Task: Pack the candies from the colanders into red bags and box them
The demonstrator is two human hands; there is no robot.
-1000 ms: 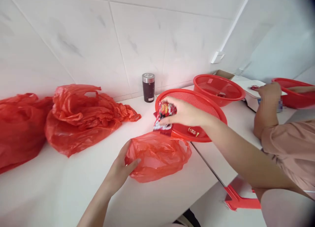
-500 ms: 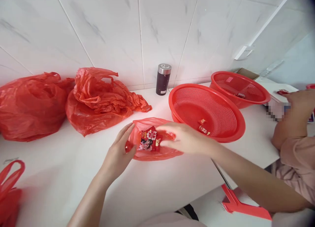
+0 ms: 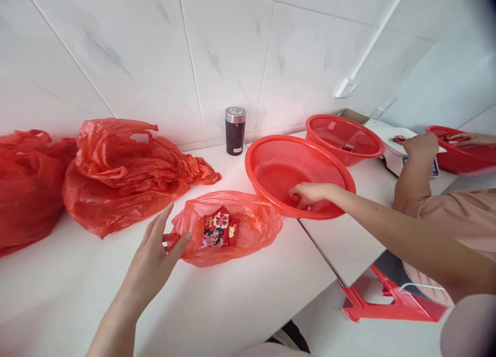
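My left hand [image 3: 157,251] is at the left edge of an open red plastic bag [image 3: 251,228], thumb and fingers apart, the bag's edge lying between them. Inside the bag lie a red printed packet [image 3: 216,230] with a cartoon figure and a smaller red-and-gold wrapped candy [image 3: 233,232]. Reaching down into the nearer red mesh basket [image 3: 267,166], my right hand [image 3: 310,194] has its fingers curled in a pinch. A bit of red wrapper shows at the fingertips, apparently a small wrapped candy, mostly covered by the hand.
Two bulky red plastic bags [image 3: 120,176] stand on the left, by the wall. A dark tumbler [image 3: 235,135] is behind the open bag. A second red basket [image 3: 321,127] stands further right. Co-workers' hands [image 3: 422,145] are at the far right, near a scale; a red stool [image 3: 395,310] is below.
My right hand has left the open bag and moved right into the nearer basket. My left hand stays by the bag's edge. The view has turned right, showing another basket there.
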